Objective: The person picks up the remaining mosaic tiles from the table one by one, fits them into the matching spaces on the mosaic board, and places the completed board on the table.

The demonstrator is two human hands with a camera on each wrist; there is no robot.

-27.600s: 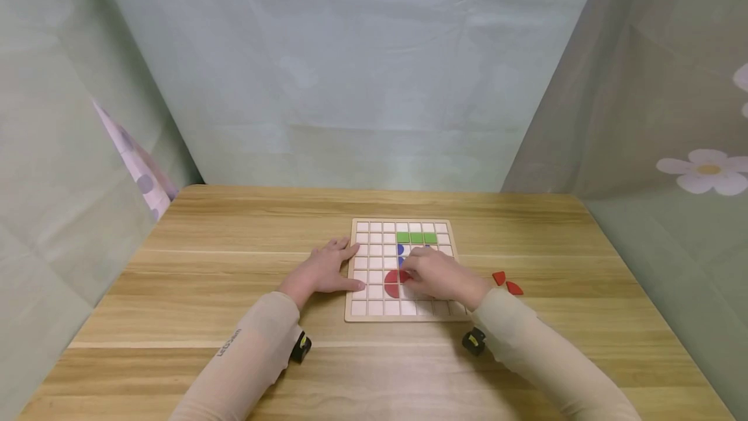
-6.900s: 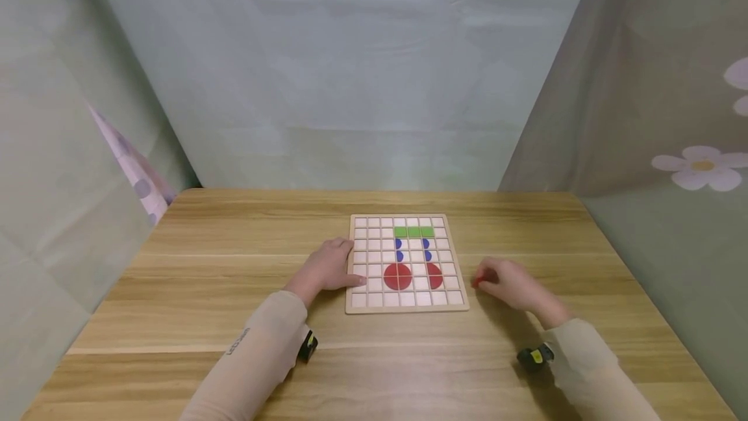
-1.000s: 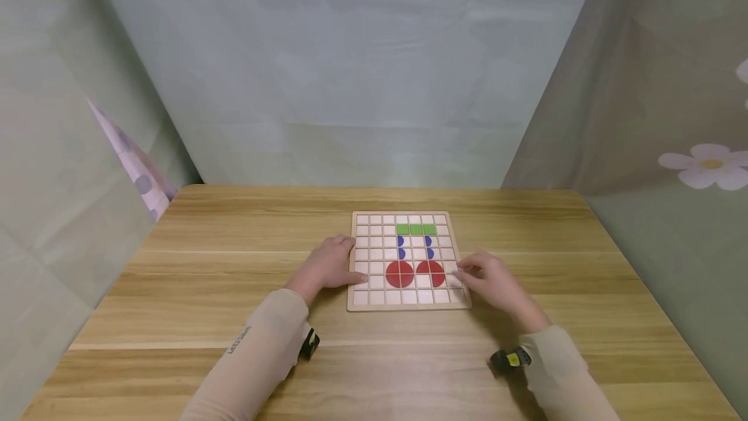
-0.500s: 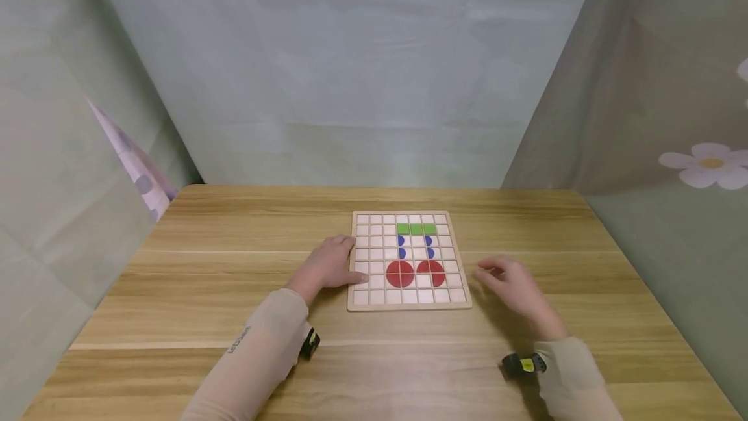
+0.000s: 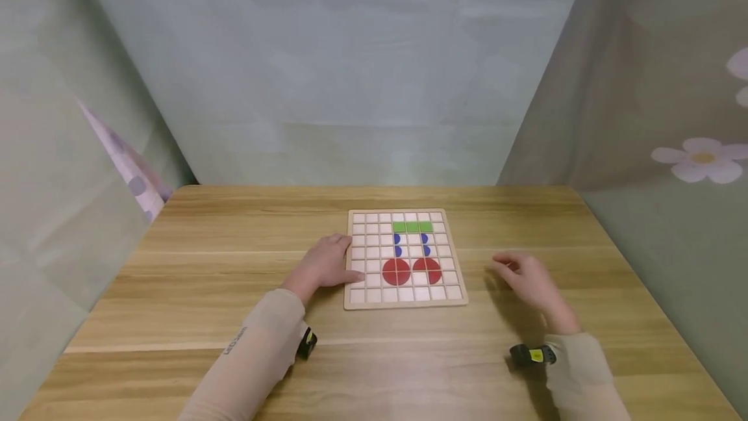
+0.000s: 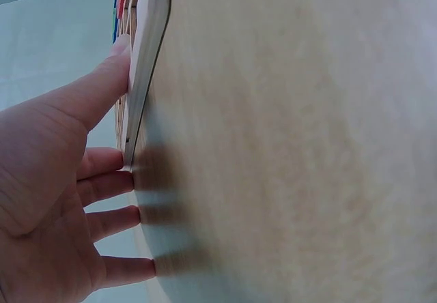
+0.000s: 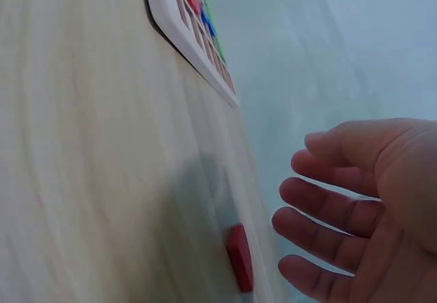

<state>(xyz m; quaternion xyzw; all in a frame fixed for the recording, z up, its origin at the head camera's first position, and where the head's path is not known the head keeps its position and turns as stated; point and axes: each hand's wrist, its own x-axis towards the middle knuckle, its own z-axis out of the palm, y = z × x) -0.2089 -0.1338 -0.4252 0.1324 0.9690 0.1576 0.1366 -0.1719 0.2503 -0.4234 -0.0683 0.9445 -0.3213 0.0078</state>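
Note:
A wooden grid board (image 5: 412, 305) lies on the table, its cells pale. On it are a row of green squares (image 5: 412, 227), blue half circles (image 5: 426, 251), and red quarter-circle pieces. These red pieces form a full disc (image 5: 390, 265) and, to its right, a three-quarter disc (image 5: 434, 265) with a pale lower-left cell. My left hand (image 5: 324, 262) rests at the board's left edge, thumb over the frame and fingers extended along the side. Right of the board, my right hand (image 5: 530, 281) hovers with fingers loosely bent, holding nothing. Below those fingers a red piece (image 7: 240, 258) lies on the table, hidden in the head view.
The wood-grain table (image 5: 234, 226) extends around the board on all sides. Pale cloth (image 5: 362, 70) hangs behind it, with more cloth at both sides. A black wrist camera (image 5: 528, 355) sits below my right wrist, another (image 5: 306, 343) below the left.
Since the earliest frame, red pieces have gone from the table onto the board, lately the right disc's upper-left quarter. Within the last second my right hand withdrew rightward; the left stays put.

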